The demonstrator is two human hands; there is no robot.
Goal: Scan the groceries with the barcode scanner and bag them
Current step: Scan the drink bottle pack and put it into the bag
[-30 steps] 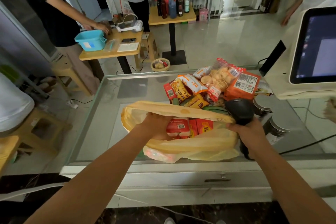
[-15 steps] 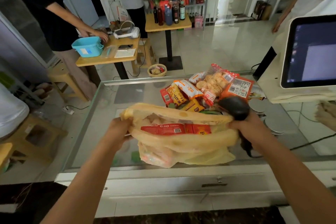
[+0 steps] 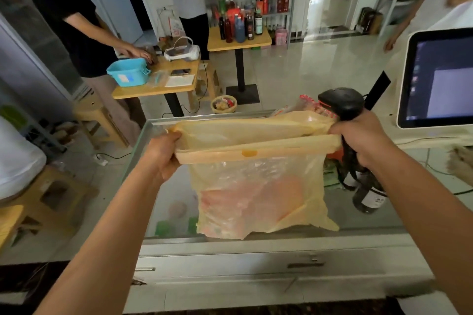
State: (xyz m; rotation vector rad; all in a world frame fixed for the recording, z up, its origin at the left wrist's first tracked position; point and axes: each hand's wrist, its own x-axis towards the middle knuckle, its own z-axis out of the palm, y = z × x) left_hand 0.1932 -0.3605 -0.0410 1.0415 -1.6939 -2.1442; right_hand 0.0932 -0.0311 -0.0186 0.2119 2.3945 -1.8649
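Observation:
A translucent yellow plastic bag hangs lifted above the glass counter, with reddish packets showing through its lower half. My left hand grips the bag's left rim. My right hand grips the right rim together with the black barcode scanner, whose head sticks up above my fist. The bag hides most of the grocery pile; only a red-edged snack packet peeks over its top.
A dark can stands on the counter under my right hand, beside the scanner cable. A white screen terminal sits at the right. Beyond the counter are wooden tables, a blue tub, bottle shelves and people standing.
Both hands have raised the bag off the counter and pulled its rim taut, so it now hangs upright. My left hand moved from inside the mouth to the left rim.

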